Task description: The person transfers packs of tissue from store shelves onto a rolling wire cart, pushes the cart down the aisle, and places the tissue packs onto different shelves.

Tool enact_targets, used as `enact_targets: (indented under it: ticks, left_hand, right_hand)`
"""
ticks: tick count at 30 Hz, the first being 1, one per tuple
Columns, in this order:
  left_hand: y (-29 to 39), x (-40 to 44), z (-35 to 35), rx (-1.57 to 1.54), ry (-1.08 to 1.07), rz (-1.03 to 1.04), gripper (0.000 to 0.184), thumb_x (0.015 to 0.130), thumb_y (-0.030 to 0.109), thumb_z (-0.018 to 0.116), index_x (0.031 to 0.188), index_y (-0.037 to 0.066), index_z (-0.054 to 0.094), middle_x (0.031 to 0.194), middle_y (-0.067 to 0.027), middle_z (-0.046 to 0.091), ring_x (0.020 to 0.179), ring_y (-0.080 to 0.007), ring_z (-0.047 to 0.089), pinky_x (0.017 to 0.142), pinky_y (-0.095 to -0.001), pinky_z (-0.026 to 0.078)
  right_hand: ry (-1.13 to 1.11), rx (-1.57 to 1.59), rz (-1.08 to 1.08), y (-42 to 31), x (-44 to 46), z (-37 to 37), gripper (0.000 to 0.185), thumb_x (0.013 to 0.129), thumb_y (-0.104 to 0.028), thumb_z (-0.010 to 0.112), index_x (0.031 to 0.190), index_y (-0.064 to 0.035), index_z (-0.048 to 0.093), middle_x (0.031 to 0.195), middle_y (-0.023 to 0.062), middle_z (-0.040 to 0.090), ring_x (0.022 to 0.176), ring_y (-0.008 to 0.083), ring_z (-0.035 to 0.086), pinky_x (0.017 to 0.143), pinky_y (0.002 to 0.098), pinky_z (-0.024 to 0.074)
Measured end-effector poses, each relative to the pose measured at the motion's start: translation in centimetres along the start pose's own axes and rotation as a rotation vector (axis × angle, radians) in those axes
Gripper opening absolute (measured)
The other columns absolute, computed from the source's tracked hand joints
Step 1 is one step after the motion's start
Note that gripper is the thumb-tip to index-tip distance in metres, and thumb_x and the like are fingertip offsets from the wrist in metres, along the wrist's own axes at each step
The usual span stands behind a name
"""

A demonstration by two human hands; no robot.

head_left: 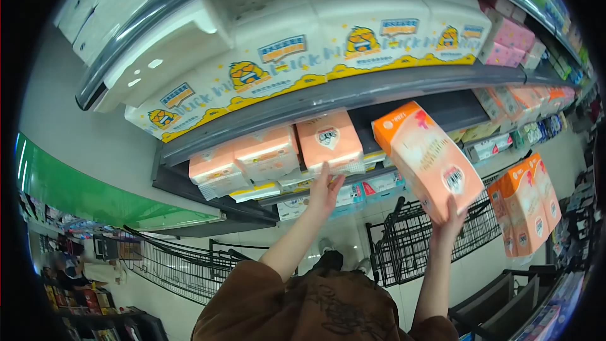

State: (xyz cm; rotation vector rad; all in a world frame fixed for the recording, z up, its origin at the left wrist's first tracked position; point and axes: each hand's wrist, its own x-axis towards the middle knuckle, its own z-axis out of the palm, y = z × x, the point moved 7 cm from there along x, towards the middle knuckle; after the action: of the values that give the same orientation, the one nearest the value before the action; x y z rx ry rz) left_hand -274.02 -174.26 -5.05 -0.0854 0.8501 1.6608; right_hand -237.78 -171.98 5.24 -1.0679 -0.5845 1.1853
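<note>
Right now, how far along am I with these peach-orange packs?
It looks partway. Several shelved packs sit in a row, and your left hand touches the end pack, beside a bare stretch of shelf. Your right hand holds a pack off the shelf. Likely left: setting that one down, and perhaps handling the packs at lower right.

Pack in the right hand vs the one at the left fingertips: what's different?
Held pack: tilted, up in the right hand. Shelf pack: sitting among shelved packs, touched by the left hand.
Held pack shows a long face; shelf pack's visible face is shorter.
Held pack has a deep orange end; none visible on shelf pack.
Shared: peach wrap, white emblem.
</note>
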Motion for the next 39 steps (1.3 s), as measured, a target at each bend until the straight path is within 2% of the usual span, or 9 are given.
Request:
enact_targets:
  ticks: [6, 10, 15, 18, 25, 32, 35, 37, 39]
  left_hand:
    - [1.6, -0.3, 0.4, 0.085, -0.029, -0.039, 0.07, 0.093, 0.04, 0.066, 0.138, -0.002, 0.034, 0.14, -0.019, 0.038, 0.12, -0.0308, 0.053, 0.106, -0.0397, 0.047]
    - [2.9, 1.9, -0.4, 0.174, -0.076, 0.01, 0.078, 0.093, 0.051, 0.061, 0.142, -0.002, 0.03, 0.144, -0.0192, 0.037, 0.125, -0.0322, 0.05, 0.107, -0.0413, 0.045]
    - [3.5, 3.8, -1.5, 0.296, 0.086, 0.106, 0.092, 0.091, 0.057, 0.061, 0.151, 0.003, 0.018, 0.151, -0.0169, 0.033, 0.132, -0.0337, 0.044, 0.112, -0.0446, 0.037]
    - [2.6, 5.0, -1.9, 0.336, -0.037, 0.074, 0.083, 0.094, 0.056, 0.057, 0.152, 0.009, 0.023, 0.157, -0.0097, 0.028, 0.135, -0.0345, 0.041, 0.107, -0.0464, 0.04]
    - [-1.4, 1.2, -5.7, 0.497, -0.17, -0.074, 0.049, 0.096, 0.041, 0.061, 0.129, 0.005, 0.05, 0.124, -0.0102, 0.06, 0.111, -0.0253, 0.059, 0.093, -0.0417, 0.048]
    - [-8.4, -7.4, -10.9, 0.569, -0.003, -0.155, 0.029, 0.097, 0.032, 0.059, 0.115, 0.009, 0.056, 0.116, -0.0068, 0.062, 0.103, -0.0209, 0.06, 0.087, -0.0364, 0.047]
    - [-8.7, -10.4, -8.7, 0.534, 0.005, -0.019, 0.025, 0.098, 0.029, 0.057, 0.114, 0.009, 0.056, 0.113, -0.0068, 0.062, 0.099, -0.0194, 0.06, 0.085, -0.0354, 0.046]
    - [-8.6, -12.4, -6.2, 0.529, -0.04, 0.071, 0.022, 0.1, 0.027, 0.055, 0.113, 0.009, 0.056, 0.111, -0.007, 0.062, 0.097, -0.0185, 0.059, 0.084, -0.0344, 0.047]
    - [-9.3, -14.2, -2.3, 0.535, -0.126, 0.143, 0.019, 0.101, 0.024, 0.052, 0.112, 0.009, 0.056, 0.11, -0.0072, 0.062, 0.095, -0.0177, 0.059, 0.082, -0.0331, 0.047]
  right_hand:
    - [-0.275, -0.064, 0.288, 12.6, 4.5, 16.6, 0.056, 0.097, -0.026, 0.058, 0.144, -0.0121, 0.03, 0.135, 0.0163, 0.049, 0.11, 0.031, 0.062, 0.086, 0.0497, 0.0557]
    - [-0.55, -0.319, 0.643, 19.3, 3.3, 21.9, 0.084, 0.096, -0.042, 0.057, 0.153, -0.011, 0.003, 0.132, 0.0168, 0.052, 0.106, 0.0311, 0.062, 0.095, 0.0488, 0.0471]
    - [-0.519, -0.513, 0.544, 18.0, 3.3, 20.6, 0.109, 0.089, -0.045, 0.066, 0.153, -0.0091, -0.015, 0.138, 0.0168, 0.047, 0.121, 0.0301, 0.052, 0.098, 0.0477, 0.0434]
    - [-0.498, -0.548, 0.365, 13.0, 1.9, 16.4, 0.09, 0.088, -0.037, 0.069, 0.153, -0.0073, 0.014, 0.143, 0.0137, 0.044, 0.123, 0.0233, 0.05, 0.101, 0.0448, 0.0426]
    - [-0.14, -0.388, 0.04, -4.2, -0.2, 0.3, 0.037, 0.096, -0.018, 0.057, 0.129, -0.0032, 0.053, 0.115, 0.0106, 0.066, 0.106, 0.0202, 0.064, 0.092, 0.0358, 0.0517]
    - [0.705, -0.731, -0.295, -18.8, 2.9, -28.9, 0.037, 0.094, -0.037, 0.062, 0.108, -0.0033, 0.057, 0.086, 0.0046, 0.062, 0.07, 0.012, 0.059, 0.063, 0.0284, 0.0498]
    - [1.062, -0.98, -0.294, -21.4, 6.6, -42.8, 0.068, 0.084, -0.057, 0.068, 0.107, 0.0065, 0.058, 0.098, 0.0192, 0.065, 0.08, 0.0219, 0.064, 0.067, 0.035, 0.0522]
    - [0.937, -0.818, 0.089, -21.8, 6.6, -40.6, 0.066, 0.088, -0.055, 0.064, 0.11, 0.0068, 0.058, 0.097, 0.0156, 0.065, 0.081, 0.0216, 0.064, 0.069, 0.0337, 0.0519]
    - [0.707, -0.659, -0.009, -20.3, 9.3, -40.5, 0.049, 0.093, -0.05, 0.06, 0.096, -0.0013, 0.057, 0.077, 0.0062, 0.056, 0.064, 0.0156, 0.053, 0.058, 0.0301, 0.0437]
